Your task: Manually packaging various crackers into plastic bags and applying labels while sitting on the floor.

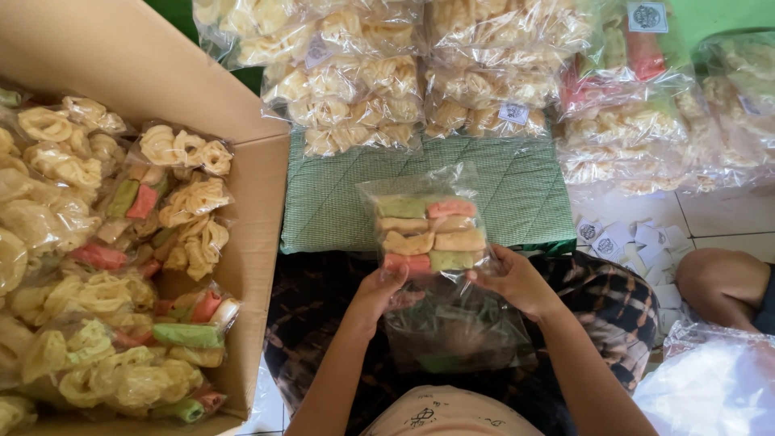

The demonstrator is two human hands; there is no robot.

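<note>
I hold a clear plastic bag of coloured rectangular crackers upright in front of me, over my lap. My left hand grips its lower left corner and my right hand grips its lower right side. The crackers inside are stacked in rows of green, pink, yellow and red. Under the bag, on my lap, lies more crumpled clear plastic.
A large cardboard box on the left is filled with bags of curly yellow and coloured crackers. A green checked cushion lies ahead, with piled cracker bags behind it. Small paper labels lie on the tiled floor at right, near another person's knee.
</note>
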